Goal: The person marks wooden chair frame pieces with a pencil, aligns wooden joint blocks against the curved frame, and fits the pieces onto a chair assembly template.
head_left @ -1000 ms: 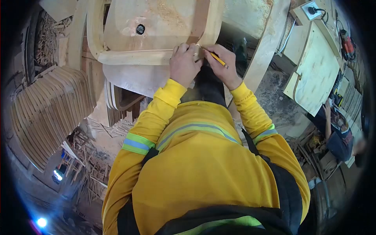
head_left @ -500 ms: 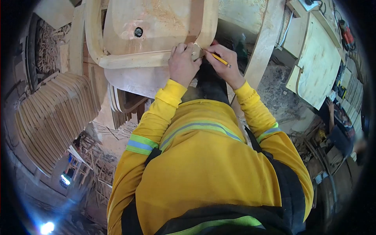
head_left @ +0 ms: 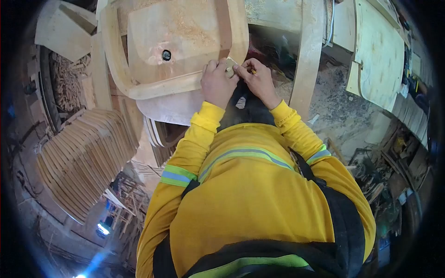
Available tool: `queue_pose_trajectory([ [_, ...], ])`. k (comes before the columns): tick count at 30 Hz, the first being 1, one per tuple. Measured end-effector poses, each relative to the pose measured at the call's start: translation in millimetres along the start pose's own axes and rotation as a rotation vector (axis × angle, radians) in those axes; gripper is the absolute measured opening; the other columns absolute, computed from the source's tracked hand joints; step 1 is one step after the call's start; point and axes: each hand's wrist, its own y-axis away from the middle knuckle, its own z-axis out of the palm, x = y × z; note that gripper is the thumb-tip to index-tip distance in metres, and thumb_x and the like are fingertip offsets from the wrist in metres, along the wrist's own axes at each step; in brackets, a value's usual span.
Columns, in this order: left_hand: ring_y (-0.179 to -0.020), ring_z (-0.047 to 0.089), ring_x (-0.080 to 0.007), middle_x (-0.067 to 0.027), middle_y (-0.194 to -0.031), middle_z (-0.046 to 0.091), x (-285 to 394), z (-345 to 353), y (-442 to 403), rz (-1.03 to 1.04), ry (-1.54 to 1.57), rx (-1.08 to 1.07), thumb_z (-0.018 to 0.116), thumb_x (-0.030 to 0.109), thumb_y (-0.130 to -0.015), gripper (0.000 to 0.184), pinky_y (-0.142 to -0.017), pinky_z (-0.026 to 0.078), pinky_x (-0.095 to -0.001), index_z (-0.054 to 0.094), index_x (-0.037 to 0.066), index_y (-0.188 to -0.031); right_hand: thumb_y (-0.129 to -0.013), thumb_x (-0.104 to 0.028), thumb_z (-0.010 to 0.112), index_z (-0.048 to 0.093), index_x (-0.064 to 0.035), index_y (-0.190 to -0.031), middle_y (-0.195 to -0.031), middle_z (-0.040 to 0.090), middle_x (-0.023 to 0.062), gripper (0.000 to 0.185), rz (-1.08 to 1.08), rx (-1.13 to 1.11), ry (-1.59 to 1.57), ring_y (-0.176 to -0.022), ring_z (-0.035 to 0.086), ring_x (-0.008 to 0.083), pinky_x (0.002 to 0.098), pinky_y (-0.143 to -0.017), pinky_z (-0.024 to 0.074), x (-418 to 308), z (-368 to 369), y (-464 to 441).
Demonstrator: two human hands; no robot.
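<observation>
Both my hands meet at the near right corner of a curved wooden frame (head_left: pixel 174 84). My left hand (head_left: pixel 217 87) is closed on a small pale wooden block (head_left: pixel 230 65), and a little round knob or peg shows on it near my fingertips. My right hand (head_left: pixel 260 82) is closed with a yellow pencil (head_left: pixel 253 71) tucked in its fingers, mostly hidden. Its thumb and fingertips touch the block's right side. Inside the frame lies a wooden panel (head_left: pixel 194 51) with a dark round hole and sawdust on it.
A row of curved wooden frames (head_left: pixel 85 160) stands at the left. More curved parts (head_left: pixel 155 132) sit under the work. A long board (head_left: pixel 309 55) runs along the right, with plywood sheets (head_left: pixel 380 55) beyond. Wood scraps (head_left: pixel 69 81) fill a bin at upper left.
The pencil, earlier pointing at the block's edge, is now tucked into my right hand. That hand's fingertips have come onto the block. My view has shifted slightly.
</observation>
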Motion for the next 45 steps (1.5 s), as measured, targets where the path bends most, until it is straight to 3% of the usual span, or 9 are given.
queue_pose_trajectory([
  [12, -0.102, 0.062, -0.0338, -0.0145, -0.101, 0.063, -18.1, -17.3, -12.6, 0.052, 0.116, -0.286, 0.089, 0.020, -0.065, 0.063, -0.084, 0.053, -0.0426, 0.066, 0.004, -0.122, -0.086, -0.034, 0.078, 0.070, 0.0040, -0.089, -0.074, 0.070, 0.0180, 0.039, 0.018, 0.223, -0.073, -0.067, 0.071, 0.0241, 0.0336, -0.064, 0.0539, 5.0, 20.6, 13.0],
  [15, -0.099, 0.065, -0.0276, -0.0128, -0.104, 0.066, -33.3, -30.4, -30.6, -0.018, 0.730, -0.416, 0.092, 0.021, -0.066, 0.067, -0.088, 0.053, -0.0378, 0.069, 0.007, -0.127, -0.085, -0.034, 0.079, 0.070, 0.0042, -0.089, -0.073, 0.069, 0.0184, 0.039, 0.020, 0.265, -0.070, -0.067, 0.070, 0.0244, 0.0339, -0.064, 0.0537, 7.6, 25.9, 16.2],
  [18, -0.101, 0.062, -0.0235, -0.0093, -0.112, 0.062, -45.0, -48.0, -68.9, 0.237, 0.567, -0.654, 0.092, 0.018, -0.067, 0.063, -0.090, 0.051, -0.0359, 0.071, 0.010, -0.126, -0.085, -0.032, 0.079, 0.070, 0.0045, -0.088, -0.073, 0.068, 0.0187, 0.038, 0.060, 0.256, -0.054, -0.065, 0.069, 0.0238, 0.0337, -0.063, 0.0532, -1.1, 21.3, 16.4],
  [22, -0.102, 0.061, -0.0258, -0.0120, -0.114, 0.058, -51.0, -38.1, -101.6, 0.854, 0.388, -0.719, 0.089, 0.018, -0.070, 0.050, -0.090, 0.051, -0.0347, 0.075, 0.014, -0.118, -0.085, -0.030, 0.078, 0.071, 0.0040, -0.089, -0.072, 0.068, 0.0177, 0.035, -0.002, 0.285, -0.122, -0.064, 0.067, 0.0206, 0.0325, -0.062, 0.0523, 37.3, 38.2, 7.7],
  [25, -0.099, 0.062, -0.0220, -0.0075, -0.111, 0.061, -55.8, -26.7, -115.9, 0.940, 0.408, -0.791, 0.088, 0.018, -0.072, 0.048, -0.088, 0.051, -0.0337, 0.075, 0.011, -0.118, -0.092, -0.025, 0.075, 0.071, -0.0004, -0.092, -0.077, 0.072, 0.0032, 0.025, 0.038, 0.224, -0.109, -0.066, 0.066, 0.0077, 0.0241, -0.063, 0.0538, 39.2, 37.3, 2.8],
  [33, -0.092, 0.063, -0.0243, -0.0085, -0.107, 0.066, -44.0, -11.5, -119.6, 0.896, 0.128, -0.803, 0.091, 0.018, -0.068, 0.051, -0.083, 0.053, -0.0352, 0.074, 0.007, -0.115, -0.094, -0.024, 0.073, 0.072, 0.0023, -0.099, -0.080, 0.070, 0.0033, 0.027, 0.042, 0.252, -0.186, -0.071, 0.066, 0.0060, 0.0202, -0.062, 0.0520, 25.7, 38.9, 9.1],
  [37, -0.097, 0.067, -0.0320, -0.0149, -0.108, 0.070, -39.1, -3.3, -120.6, 0.964, -0.066, -0.685, 0.092, 0.023, -0.065, 0.052, -0.087, 0.053, -0.0403, 0.076, 0.007, -0.112, -0.095, -0.021, 0.072, 0.072, 0.0012, -0.098, -0.086, 0.070, 0.0044, 0.023, 0.021, 0.305, -0.200, -0.072, 0.066, 0.0069, 0.0196, -0.062, 0.0515, 21.7, 41.7, 15.6],
  [40, -0.099, 0.068, -0.0333, -0.0171, -0.106, 0.071, -38.5, -5.4, -121.2, 0.978, -0.058, -0.669, 0.092, 0.024, -0.065, 0.053, -0.088, 0.053, -0.0407, 0.076, 0.007, -0.112, -0.099, -0.032, 0.065, 0.072, -0.0001, -0.100, -0.082, 0.070, 0.0073, 0.033, -0.212, 0.546, -0.027, -0.074, 0.067, 0.0111, 0.0283, -0.068, 0.0551, 61.0, 44.3, 6.1],
  [45, -0.098, 0.067, -0.0330, -0.0171, -0.102, 0.072, -30.1, -11.5, -119.8, 0.945, -0.022, -0.770, 0.091, 0.022, -0.066, 0.053, -0.087, 0.053, -0.0400, 0.075, 0.006, -0.114, -0.105, -0.037, 0.049, 0.068, -0.0043, -0.101, -0.081, 0.062, 0.0025, 0.038, -0.133, 0.727, -0.566, -0.070, 0.061, 0.0128, 0.0271, -0.070, 0.0533, 55.0, 41.6, 73.1],
])
